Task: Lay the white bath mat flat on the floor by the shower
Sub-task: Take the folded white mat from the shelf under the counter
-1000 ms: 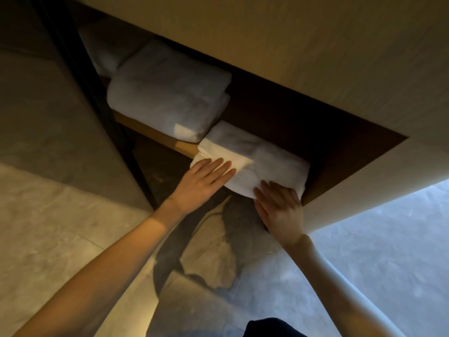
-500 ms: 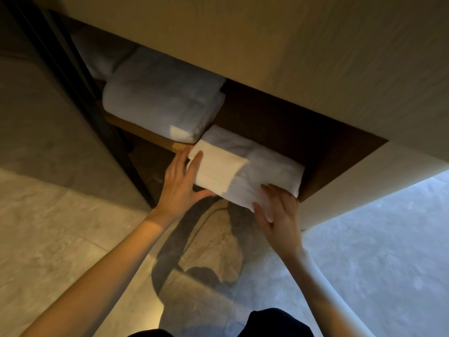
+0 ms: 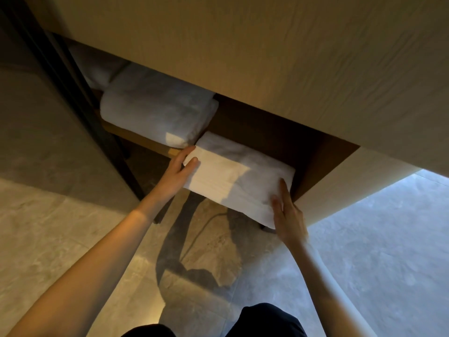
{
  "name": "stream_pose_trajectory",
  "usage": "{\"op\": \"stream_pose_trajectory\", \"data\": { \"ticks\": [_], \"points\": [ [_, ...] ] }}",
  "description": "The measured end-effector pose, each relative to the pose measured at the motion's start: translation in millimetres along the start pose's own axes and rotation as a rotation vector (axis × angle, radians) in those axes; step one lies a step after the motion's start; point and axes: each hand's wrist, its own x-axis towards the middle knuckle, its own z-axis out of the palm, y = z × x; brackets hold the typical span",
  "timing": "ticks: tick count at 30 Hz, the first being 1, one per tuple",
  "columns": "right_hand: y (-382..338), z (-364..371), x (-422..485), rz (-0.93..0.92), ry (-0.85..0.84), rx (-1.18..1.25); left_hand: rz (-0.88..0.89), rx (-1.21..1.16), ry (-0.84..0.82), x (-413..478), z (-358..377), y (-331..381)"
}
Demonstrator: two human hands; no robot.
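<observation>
The folded white bath mat (image 3: 233, 181) sticks halfway out of the open shelf under a wooden counter, its near half hanging past the shelf edge. My left hand (image 3: 177, 173) grips its left end, thumb on top and fingers underneath. On the mat's right front corner sits my right hand (image 3: 286, 212), fingers along the side, thumb on the top face. Both hands hold it above the floor.
A thicker folded white towel (image 3: 155, 113) lies on the wooden shelf (image 3: 145, 143) to the left, another bundle behind it. The counter front (image 3: 267, 57) overhangs above. A dark frame post (image 3: 80, 93) stands left. Grey stone floor (image 3: 73, 239) lies below; my dark-clothed knees (image 3: 267, 319) show at the bottom edge.
The mat has slid further out of the shelf toward me. My left hand moved from the mat's front to gripping its left end; my right hand shifted to the right corner.
</observation>
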Motion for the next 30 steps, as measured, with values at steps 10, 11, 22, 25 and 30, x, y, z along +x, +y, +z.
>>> {"op": "stream_pose_trajectory", "data": {
  "ticks": [10, 11, 22, 25, 30],
  "points": [
    [12, -3, -4, -0.001, -0.054, 0.484, -0.129, -0.052, -0.093, -7, -9, -3],
    [13, -4, -4, -0.003, -0.061, 0.501, -0.148, -0.087, -0.126, -12, -11, -6],
    [-12, -38, -46, 0.005, -0.260, 0.449, -0.243, -0.213, -0.136, -107, -35, 25],
    [-38, -59, -73, 0.010, -0.345, 0.420, -0.276, -0.205, -0.158, -151, -55, 44],
    [-90, -101, -122, -0.014, -0.430, 0.337, -0.294, -0.157, -0.113, -228, -89, 99]
  ]
}}
